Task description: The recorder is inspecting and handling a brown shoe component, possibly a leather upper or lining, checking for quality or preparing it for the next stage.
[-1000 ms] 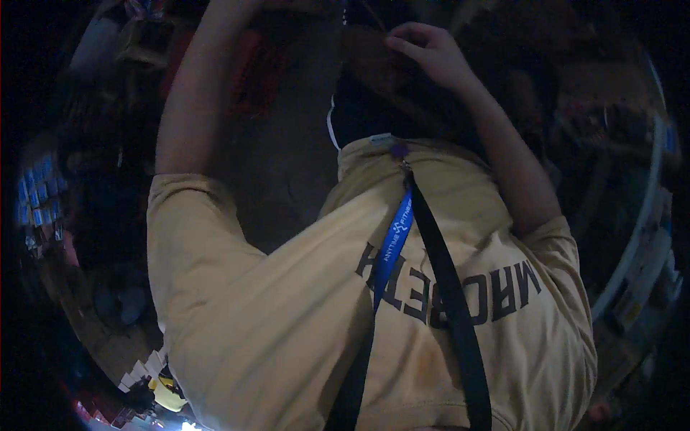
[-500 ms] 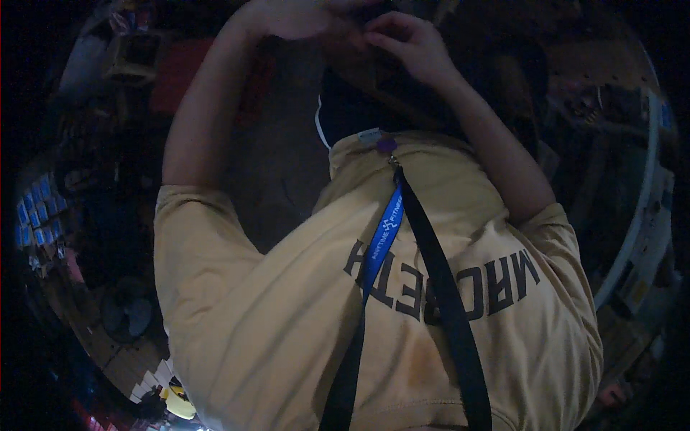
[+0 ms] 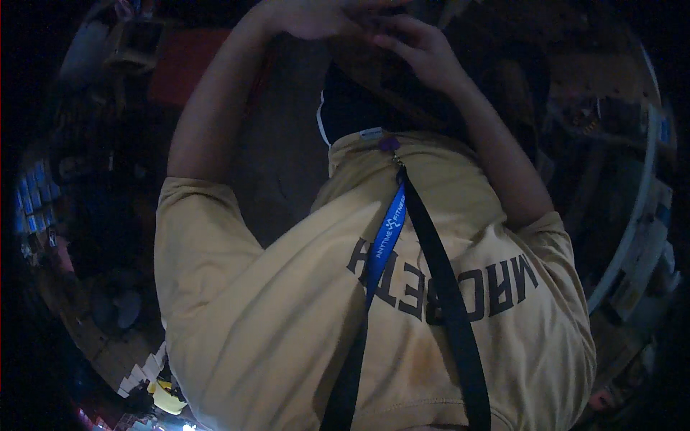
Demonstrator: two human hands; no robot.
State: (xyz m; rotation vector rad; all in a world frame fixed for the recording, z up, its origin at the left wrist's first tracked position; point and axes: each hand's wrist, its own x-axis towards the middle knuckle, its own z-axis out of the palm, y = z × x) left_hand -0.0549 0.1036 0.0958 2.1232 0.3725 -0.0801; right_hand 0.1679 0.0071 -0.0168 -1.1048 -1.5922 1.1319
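Near twelve o'clock, the left hand (image 3: 316,18) and right hand (image 3: 428,54) are close; I can't tell their grip. Dark pants (image 3: 346,108) sit just towards six. Dim light could make fingers bump.

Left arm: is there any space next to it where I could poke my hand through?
Probably: dim floor shows between the left arm, tan shirt and dark clothing. It's crowded up top, where the left hand and right hand come close together.

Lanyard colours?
Black lanyard, with a blue section bearing white print; shows best in the head view.
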